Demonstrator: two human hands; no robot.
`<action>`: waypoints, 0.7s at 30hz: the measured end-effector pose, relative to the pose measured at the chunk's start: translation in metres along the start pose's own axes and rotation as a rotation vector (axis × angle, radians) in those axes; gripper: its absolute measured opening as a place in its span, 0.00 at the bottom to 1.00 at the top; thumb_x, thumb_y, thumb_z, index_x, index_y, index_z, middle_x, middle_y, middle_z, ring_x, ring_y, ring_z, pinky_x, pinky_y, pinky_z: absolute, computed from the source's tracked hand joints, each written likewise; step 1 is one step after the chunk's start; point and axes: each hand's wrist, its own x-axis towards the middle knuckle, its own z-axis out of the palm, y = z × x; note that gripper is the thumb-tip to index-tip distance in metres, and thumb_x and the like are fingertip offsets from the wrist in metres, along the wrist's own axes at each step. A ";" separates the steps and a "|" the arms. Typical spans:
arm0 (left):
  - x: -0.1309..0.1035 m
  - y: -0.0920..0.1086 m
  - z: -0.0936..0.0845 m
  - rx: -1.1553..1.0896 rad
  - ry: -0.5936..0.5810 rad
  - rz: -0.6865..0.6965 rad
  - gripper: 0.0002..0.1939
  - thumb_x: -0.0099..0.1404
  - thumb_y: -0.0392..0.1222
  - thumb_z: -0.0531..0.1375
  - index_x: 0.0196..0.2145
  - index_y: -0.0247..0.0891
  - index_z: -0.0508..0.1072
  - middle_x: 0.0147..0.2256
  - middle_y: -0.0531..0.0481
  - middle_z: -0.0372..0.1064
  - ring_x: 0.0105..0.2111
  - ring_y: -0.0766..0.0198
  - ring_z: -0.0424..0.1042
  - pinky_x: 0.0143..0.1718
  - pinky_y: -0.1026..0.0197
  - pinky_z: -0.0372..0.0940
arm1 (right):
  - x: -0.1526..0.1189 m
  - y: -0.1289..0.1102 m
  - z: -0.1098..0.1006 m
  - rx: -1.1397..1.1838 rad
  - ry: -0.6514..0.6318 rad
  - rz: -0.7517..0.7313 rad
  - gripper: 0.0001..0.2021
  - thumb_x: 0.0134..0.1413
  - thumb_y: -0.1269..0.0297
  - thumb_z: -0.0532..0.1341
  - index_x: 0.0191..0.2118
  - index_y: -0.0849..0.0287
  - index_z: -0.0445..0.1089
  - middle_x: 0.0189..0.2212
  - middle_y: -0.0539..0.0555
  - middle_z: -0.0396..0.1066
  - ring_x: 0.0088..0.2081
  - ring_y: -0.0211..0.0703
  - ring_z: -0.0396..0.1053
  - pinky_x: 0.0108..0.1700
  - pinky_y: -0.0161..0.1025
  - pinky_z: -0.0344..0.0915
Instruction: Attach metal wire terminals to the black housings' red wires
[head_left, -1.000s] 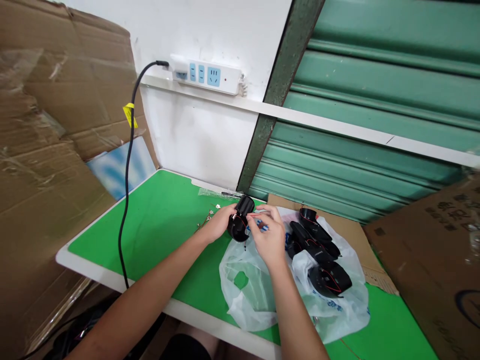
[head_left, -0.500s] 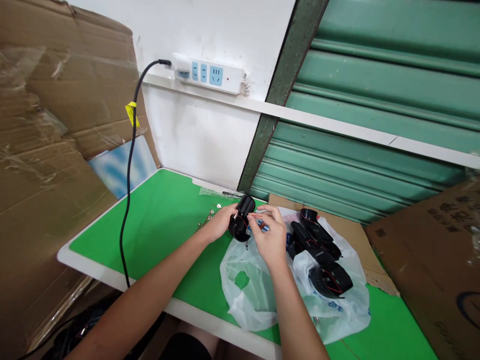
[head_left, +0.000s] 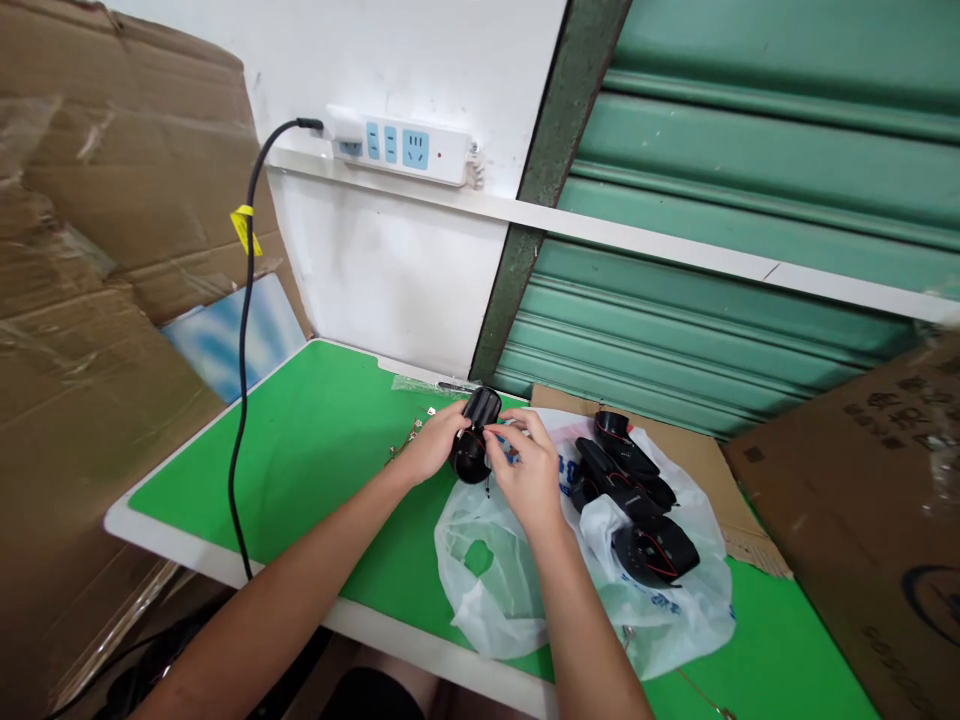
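Note:
My left hand [head_left: 435, 441] is closed around the left side of a glossy black curved plastic housing [head_left: 474, 458], holding it up over the green table top. A thin red wire runs along the housing, and a dark wire end hangs below it. My right hand [head_left: 527, 462] pinches the red wire [head_left: 489, 428] against the housing's right side, thumb and forefinger together and the other fingers bent. Its exact grip point is small and partly covered by the fingertips. Right of my hands, several similar black housings [head_left: 655, 550] with red wires lie on a white plastic bag [head_left: 491, 575].
Small metal parts with wires [head_left: 409, 437] lie left of my left hand. A black cable [head_left: 241, 400] drops from the power strip [head_left: 409, 148] across the table's left side. Cardboard boxes [head_left: 847, 500] flank the table, and a green shutter [head_left: 720, 200] stands behind.
My right fingertips have moved closer in against the housing, and less of the red wire shows between them. The housing is turned slightly. The whole view has shifted a little.

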 end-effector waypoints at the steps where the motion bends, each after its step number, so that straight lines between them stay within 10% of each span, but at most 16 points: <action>1: -0.001 0.002 0.001 -0.023 0.006 -0.008 0.21 0.56 0.42 0.53 0.46 0.34 0.73 0.46 0.47 0.73 0.47 0.57 0.68 0.51 0.58 0.64 | 0.000 -0.001 0.000 0.011 0.000 0.000 0.09 0.62 0.65 0.60 0.38 0.55 0.78 0.45 0.58 0.71 0.42 0.44 0.72 0.42 0.42 0.73; 11: -0.009 0.011 -0.001 -0.018 -0.110 -0.003 0.30 0.60 0.42 0.58 0.60 0.37 0.63 0.56 0.44 0.70 0.57 0.53 0.68 0.59 0.54 0.63 | 0.005 -0.006 -0.008 0.253 0.027 0.195 0.26 0.51 0.70 0.60 0.58 0.54 0.68 0.52 0.59 0.68 0.50 0.46 0.69 0.39 0.38 0.73; 21: -0.009 0.006 -0.007 0.138 -0.227 0.096 0.30 0.63 0.40 0.57 0.63 0.38 0.60 0.58 0.44 0.68 0.60 0.55 0.66 0.64 0.54 0.61 | 0.004 -0.009 -0.010 0.555 -0.228 0.347 0.32 0.51 0.70 0.60 0.63 0.53 0.58 0.55 0.60 0.70 0.46 0.42 0.75 0.41 0.37 0.75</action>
